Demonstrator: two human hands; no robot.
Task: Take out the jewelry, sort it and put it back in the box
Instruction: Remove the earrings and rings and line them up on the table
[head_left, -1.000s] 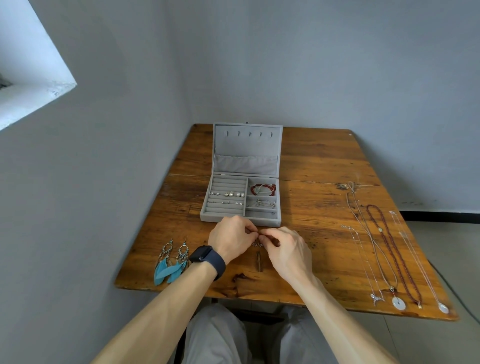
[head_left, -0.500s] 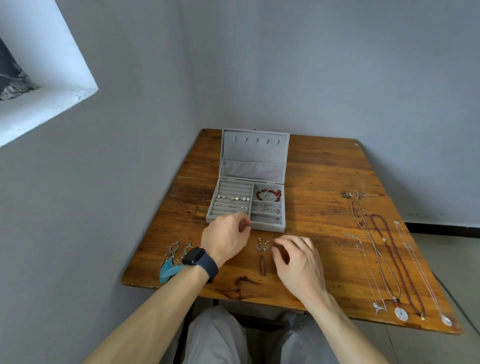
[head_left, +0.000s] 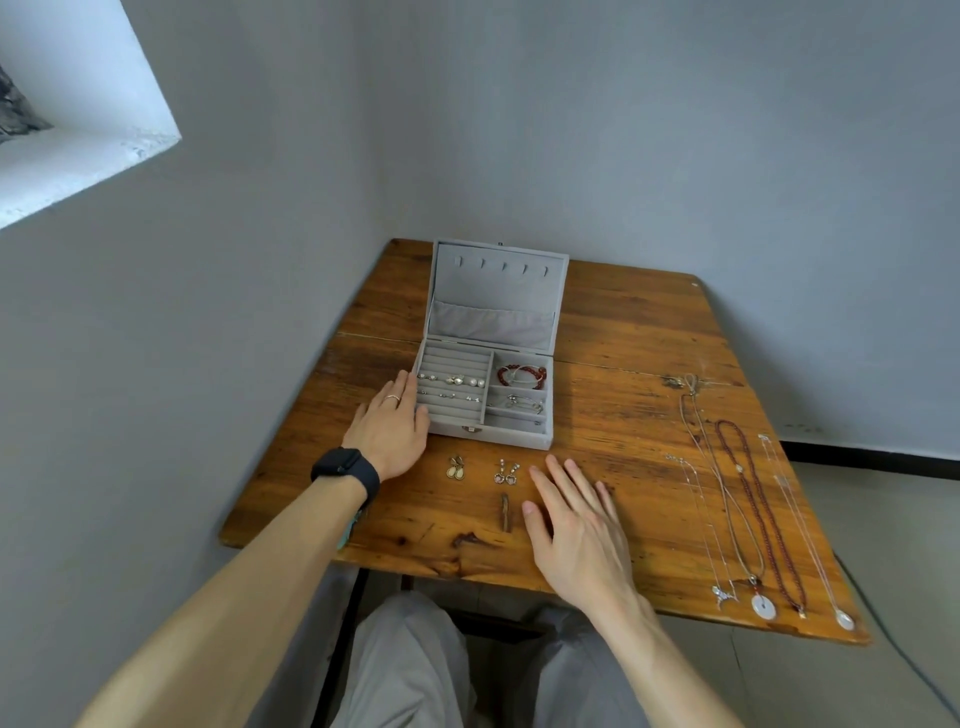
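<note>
Head view: a second ago both hands pinched the small silver drop earrings (head_left: 505, 474) together; now that pair lies released on the wooden table (head_left: 623, 364), just before the open grey velvet jewelry box (head_left: 493, 434); left hand (head_left: 387, 431) rests flat against its corner, right hand (head_left: 576, 514) spread, empty; emptying probably continues.

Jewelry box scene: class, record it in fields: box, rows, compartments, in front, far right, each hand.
box: grey jewelry box, lid open, on wooden table
rows: small studs
compartments: red bracelet; silver piece nearer
in front: yellowish earring pair; silver earring pair
far right: four necklaces laid out
left hand: open, at box's left side
right hand: open, over table, holding nothing
</note>
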